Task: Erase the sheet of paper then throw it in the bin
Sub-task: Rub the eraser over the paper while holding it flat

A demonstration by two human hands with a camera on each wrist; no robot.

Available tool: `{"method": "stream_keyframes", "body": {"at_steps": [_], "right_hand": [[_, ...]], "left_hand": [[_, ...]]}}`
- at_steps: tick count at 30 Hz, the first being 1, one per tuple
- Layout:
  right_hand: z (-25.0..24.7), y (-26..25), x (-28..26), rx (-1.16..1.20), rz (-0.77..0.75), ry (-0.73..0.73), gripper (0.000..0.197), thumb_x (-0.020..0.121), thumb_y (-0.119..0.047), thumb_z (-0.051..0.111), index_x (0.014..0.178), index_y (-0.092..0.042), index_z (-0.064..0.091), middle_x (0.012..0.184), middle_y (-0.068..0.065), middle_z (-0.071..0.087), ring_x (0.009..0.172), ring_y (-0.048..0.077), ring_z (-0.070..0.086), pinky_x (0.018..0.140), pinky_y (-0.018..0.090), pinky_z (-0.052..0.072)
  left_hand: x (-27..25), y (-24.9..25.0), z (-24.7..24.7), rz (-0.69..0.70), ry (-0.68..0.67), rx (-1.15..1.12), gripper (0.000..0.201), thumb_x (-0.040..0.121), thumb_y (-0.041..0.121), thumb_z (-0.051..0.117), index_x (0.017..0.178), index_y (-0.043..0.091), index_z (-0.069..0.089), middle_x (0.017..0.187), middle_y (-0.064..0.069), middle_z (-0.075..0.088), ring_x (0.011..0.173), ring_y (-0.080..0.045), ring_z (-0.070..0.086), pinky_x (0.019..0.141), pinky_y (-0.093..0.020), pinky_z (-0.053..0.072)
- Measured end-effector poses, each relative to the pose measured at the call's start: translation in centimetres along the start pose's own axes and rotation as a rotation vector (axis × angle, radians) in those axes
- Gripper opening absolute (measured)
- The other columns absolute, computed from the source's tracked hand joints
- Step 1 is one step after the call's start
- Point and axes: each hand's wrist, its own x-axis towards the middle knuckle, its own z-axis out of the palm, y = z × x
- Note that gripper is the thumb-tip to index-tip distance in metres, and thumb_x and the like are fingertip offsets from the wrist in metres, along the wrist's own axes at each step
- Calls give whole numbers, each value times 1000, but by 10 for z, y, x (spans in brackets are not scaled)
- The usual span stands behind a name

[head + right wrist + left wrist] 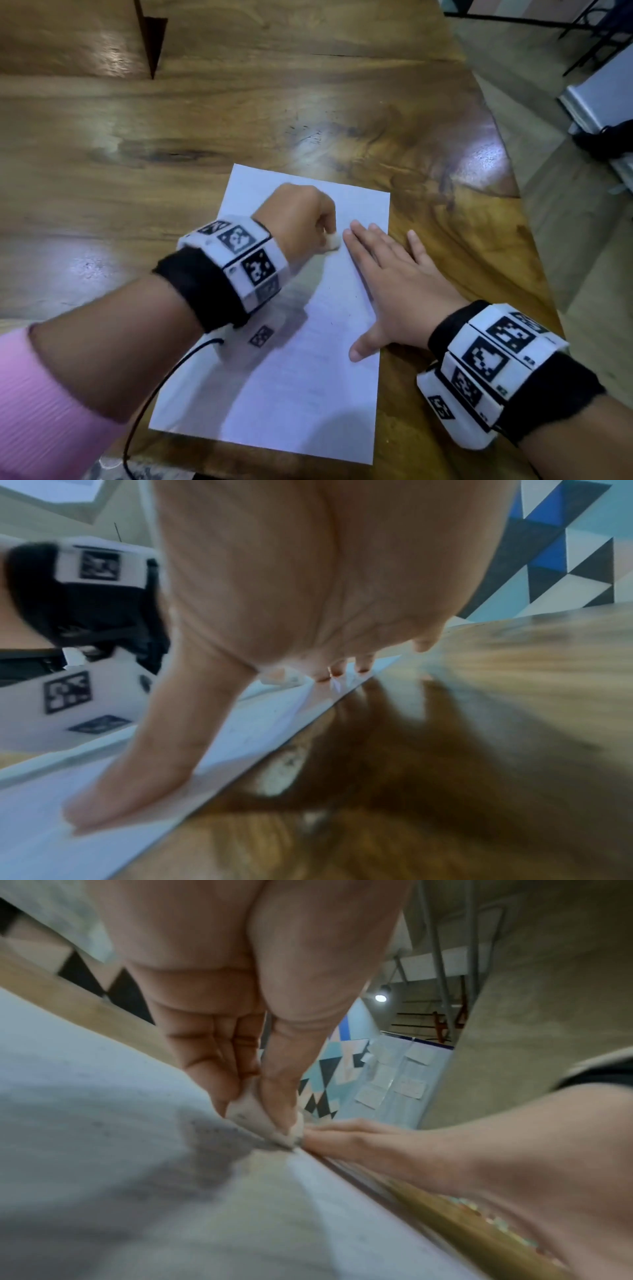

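**Q:** On the wooden worktop (308,102), toward 6 o'clock of the head view, what lies under the hands?

**A:** White sheet of paper (291,394), flat on the wood, its long axis running from about 6 to 12 o'clock, tilted slightly. Its near edge sits close to the worktop's front edge. Faint marks show near the middle; too small to read.

**Q:** Left hand (301,219) — state?

**A:** Fingers curled, thumb and fingertips pinching a small white eraser (332,241). In the left wrist view the eraser (263,1121) touches the paper (103,1096) at its lower tip, and a grey shadow falls on the sheet beside it.

**Q:** Right hand (394,287)?

**A:** Spread flat, palm down, at 3 o'clock of the sheet. Fingers (366,240) point toward 11 o'clock and press the paper's right margin; the thumb lies on the sheet toward 6 o'clock, while the heel and the little finger rest over bare wood. The right wrist view shows the thumb (137,777) flat on the paper (51,845) — the sheet's edge runs diagonally beside it.

**Q:** Relation of the two hands?

**A:** Eraser just beside the right fingertips, at their 9 o'clock. Contact between them cannot be told.

**Q:** Other details?

**A:** Black bands carrying white marker blocks (236,260) on both wrists; a pink sleeve (44,411) on the left forearm; a thin black cable (154,394) trailing toward 6 o'clock.
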Motion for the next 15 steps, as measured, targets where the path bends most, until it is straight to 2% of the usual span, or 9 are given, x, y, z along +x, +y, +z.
{"method": "stream_keyframes", "body": {"at_steps": [2, 3, 6, 8, 9, 11, 13, 15], "right_hand": [[0, 0, 0, -7, 10, -3, 148, 48, -74, 72, 145, -23, -27, 152, -9, -33, 140, 10, -29, 111, 56, -17], [1, 2, 0, 1, 16, -8, 148, 48, -74, 72, 145, -24, -27, 152, -9, -33, 140, 10, -29, 110, 59, -17], [2, 2, 1, 0, 20, -15, 149, 47, -74, 73, 144, -25, -29, 151, -10, -34, 139, 10, -30, 107, 64, -18], [2, 2, 1, 5, 18, -18, 149, 47, -74, 73, 144, -25, -29, 151, -10, -35, 139, 10, -30, 106, 64, -18], [2, 2, 1, 6, 20, -20, 149, 47, -74, 73, 144, -25, -29, 151, -10, -34, 139, 10, -30, 106, 65, -18], [2, 1, 1, 6, 23, -27, 149, 47, -74, 73, 144, -25, -29, 151, -11, -34, 139, 10, -30, 106, 66, -17], [2, 2, 1, 7, 28, -24, 148, 48, -74, 73, 144, -25, -29, 151, -11, -34, 139, 10, -30, 105, 66, -17], [0, 1, 0, 13, 30, -29, 149, 47, -73, 73, 144, -26, -29, 151, -12, -34, 139, 9, -31, 105, 66, -18]], "left_hand": [[2, -1, 2, 1, -11, 9, 5, 74, 15, 66, 77, 11, 67, 56, 12, 48, 73, -17, 51, 62, -18, 31], [-4, 0, 7, 42, -47, 15, 4, 73, 14, 65, 74, 10, 67, 56, 11, 47, 71, -17, 49, 57, -17, 29], [-43, -8, 18, 196, -230, 44, 9, 72, 19, 69, 67, 12, 66, 62, 6, 51, 63, -13, 45, 52, -9, 31], [-47, -11, 20, 187, -280, 38, 8, 72, 21, 69, 69, 14, 67, 65, 6, 56, 64, -13, 47, 52, -4, 29], [-39, -9, 19, 172, -248, 47, 4, 72, 17, 67, 72, 14, 68, 68, 4, 57, 67, -14, 49, 52, -5, 30], [-13, -3, 14, 107, -106, 65, 7, 74, 10, 62, 77, 11, 68, 69, 2, 55, 70, -16, 49, 54, -14, 32], [5, 2, 9, 57, -3, 61, 6, 75, 9, 62, 78, 11, 67, 67, 4, 51, 71, -15, 46, 56, -19, 31], [-4, -2, 11, 87, -27, 47, 6, 73, 10, 64, 68, 14, 63, 60, 8, 47, 68, -15, 45, 55, -7, 33]]}}
